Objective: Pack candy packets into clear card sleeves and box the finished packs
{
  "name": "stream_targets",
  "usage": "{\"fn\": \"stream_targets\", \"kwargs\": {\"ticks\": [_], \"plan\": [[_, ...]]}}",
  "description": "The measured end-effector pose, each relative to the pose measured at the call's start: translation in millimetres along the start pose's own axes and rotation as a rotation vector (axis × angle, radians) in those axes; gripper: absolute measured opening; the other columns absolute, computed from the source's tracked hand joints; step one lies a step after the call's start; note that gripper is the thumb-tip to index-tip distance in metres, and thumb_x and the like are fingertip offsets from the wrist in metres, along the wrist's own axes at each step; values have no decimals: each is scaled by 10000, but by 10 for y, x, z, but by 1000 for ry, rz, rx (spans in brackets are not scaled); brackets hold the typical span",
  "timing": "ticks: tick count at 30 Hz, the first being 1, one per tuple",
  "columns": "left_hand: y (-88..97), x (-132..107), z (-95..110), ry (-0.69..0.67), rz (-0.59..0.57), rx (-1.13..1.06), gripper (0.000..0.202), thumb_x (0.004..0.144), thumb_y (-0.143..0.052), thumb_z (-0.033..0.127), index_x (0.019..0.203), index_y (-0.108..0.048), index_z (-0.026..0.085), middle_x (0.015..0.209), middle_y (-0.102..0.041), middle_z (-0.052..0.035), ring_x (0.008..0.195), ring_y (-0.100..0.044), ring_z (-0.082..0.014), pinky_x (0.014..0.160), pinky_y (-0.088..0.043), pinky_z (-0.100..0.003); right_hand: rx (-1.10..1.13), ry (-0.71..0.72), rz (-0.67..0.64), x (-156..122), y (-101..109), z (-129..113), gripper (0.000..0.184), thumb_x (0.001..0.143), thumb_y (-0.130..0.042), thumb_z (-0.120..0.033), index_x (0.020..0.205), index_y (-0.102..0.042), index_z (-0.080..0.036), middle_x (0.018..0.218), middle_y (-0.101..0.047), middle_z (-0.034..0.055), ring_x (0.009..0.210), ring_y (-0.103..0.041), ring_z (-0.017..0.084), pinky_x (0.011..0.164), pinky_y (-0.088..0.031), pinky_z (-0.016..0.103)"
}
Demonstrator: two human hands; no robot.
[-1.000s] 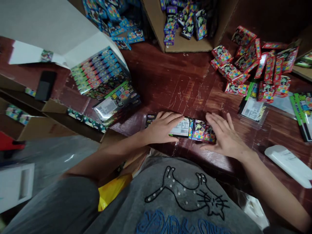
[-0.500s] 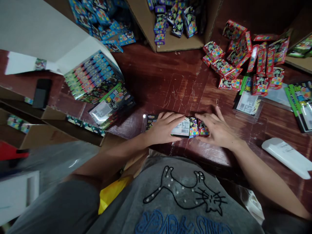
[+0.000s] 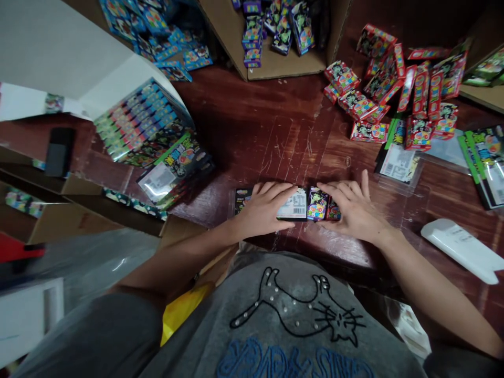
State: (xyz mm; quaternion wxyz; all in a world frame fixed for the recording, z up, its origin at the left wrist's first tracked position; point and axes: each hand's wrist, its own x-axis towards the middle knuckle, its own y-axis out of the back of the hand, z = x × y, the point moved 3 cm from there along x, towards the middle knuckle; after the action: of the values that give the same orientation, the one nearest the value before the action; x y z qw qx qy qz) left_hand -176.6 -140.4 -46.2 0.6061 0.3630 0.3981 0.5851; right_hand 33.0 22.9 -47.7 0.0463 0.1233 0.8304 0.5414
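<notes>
A flat clear pack (image 3: pixel 296 205) with a white barcode label lies on the dark red wooden table (image 3: pixel 275 136) right in front of me. My left hand (image 3: pixel 263 207) rests flat on its left half, fingers stretched over it. My right hand (image 3: pixel 353 207) lies at its right end, fingers pressing on small colourful boxes (image 3: pixel 318 203), one purple and one red, that sit at the pack's open end. How far the boxes are inside the pack is hidden by my fingers.
Loose red boxes (image 3: pixel 388 89) are heaped at the back right, with flat label cards (image 3: pixel 399 160) beside them. A cardboard box (image 3: pixel 275 37) of purple boxes stands at the back. Finished packs (image 3: pixel 173 168) lean at the left by a black phone (image 3: pixel 58 152). A white packet (image 3: pixel 460 247) lies at the right.
My right hand has slid left toward the pack, pushing the small boxes in so that less of them shows. My left hand has stayed on the pack.
</notes>
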Motion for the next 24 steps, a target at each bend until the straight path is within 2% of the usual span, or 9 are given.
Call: {"fn": "stream_targets", "kwargs": {"ticks": [5, 8, 11, 13, 15, 16, 18, 20, 24], "plan": [[-40, 18, 37, -19, 38, 5, 913, 825, -852, 504, 1591, -445, 218, 1532, -589, -132, 1337, -540, -349, 1121, -382, -504, 18, 2, 6, 0, -88, -122, 884, 944, -661, -634, 1650, -329, -218, 1308, -677, 153, 1233, -602, 383, 1278, -47, 783], [-76, 39, 66, -94, 36, 11, 887, 848, -834, 512, 1587, -444, 212, 1528, -591, -138, 1343, -536, -344, 1121, -371, -498, 51, 40, -1, 22, -131, -169, 943, 974, -625, -636, 1703, -211, -205, 1289, -692, 157, 1218, -644, 368, 1286, -59, 773], [-81, 50, 62, -114, 43, 27, 878, 864, -819, 526, 1589, -437, 209, 1534, -587, -137, 1345, -532, -339, 1124, -364, -497, 80, 49, -16, -47, -55, -95, 1137, 934, -615, -736, 1735, -25, -186, 1452, -628, 216, 1339, -600, 413, 1273, -28, 798], [-70, 52, 49, -108, 35, 33, 875, 868, -816, 527, 1586, -436, 201, 1542, -582, -136, 1347, -532, -337, 1126, -364, -498, 76, 48, -55, -162, 57, 27, 1232, 873, -640, -803, 1738, 5, -208, 1647, -459, 238, 1497, -449, 469, 1254, -3, 823], [-59, 57, 47, -103, 20, 31, 866, 872, -814, 519, 1585, -437, 203, 1546, -580, -135, 1352, -531, -336, 1129, -363, -499, 63, 56, -126, -288, 155, 159, 1161, 880, -665, -767, 1738, -71, -260, 1728, -367, 184, 1587, -302, 480, 1242, 17, 835], [-56, 65, 53, -102, 16, 26, 864, 873, -813, 515, 1588, -435, 210, 1547, -579, -133, 1355, -530, -336, 1129, -363, -500, 60, 59, -155, -335, 183, 213, 1067, 911, -669, -709, 1731, -134, -285, 1713, -409, 151, 1597, -291, 462, 1244, 31, 831], [-63, 94, 82, -105, 13, 13, 872, 873, -813, 514, 1598, -424, 223, 1546, -580, -133, 1358, -528, -340, 1128, -364, -504, 69, 53, -166, -363, 186, 272, 876, 957, -669, -597, 1689, -281, -312, 1614, -555, 104, 1567, -367, 415, 1257, 71, 807], [-88, 133, 133, -125, 8, -3, 899, 864, -821, 520, 1608, -412, 225, 1546, -578, -136, 1360, -525, -345, 1128, -368, -507, 86, 42, -121, -293, 117, 256, 771, 954, -686, -573, 1624, -408, -308, 1506, -650, 88, 1493, -470, 385, 1269, 101, 782], [-147, 188, 214, -135, -7, -11, 933, 839, -847, 518, 1608, -415, 213, 1555, -566, -139, 1376, -512, -353, 1132, -377, -505, 99, 46, -55, -58, -72, 105, 803, 922, -684, -673, 1593, -467, -289, 1445, -685, 101, 1422, -532, 383, 1273, 99, 781]]}}
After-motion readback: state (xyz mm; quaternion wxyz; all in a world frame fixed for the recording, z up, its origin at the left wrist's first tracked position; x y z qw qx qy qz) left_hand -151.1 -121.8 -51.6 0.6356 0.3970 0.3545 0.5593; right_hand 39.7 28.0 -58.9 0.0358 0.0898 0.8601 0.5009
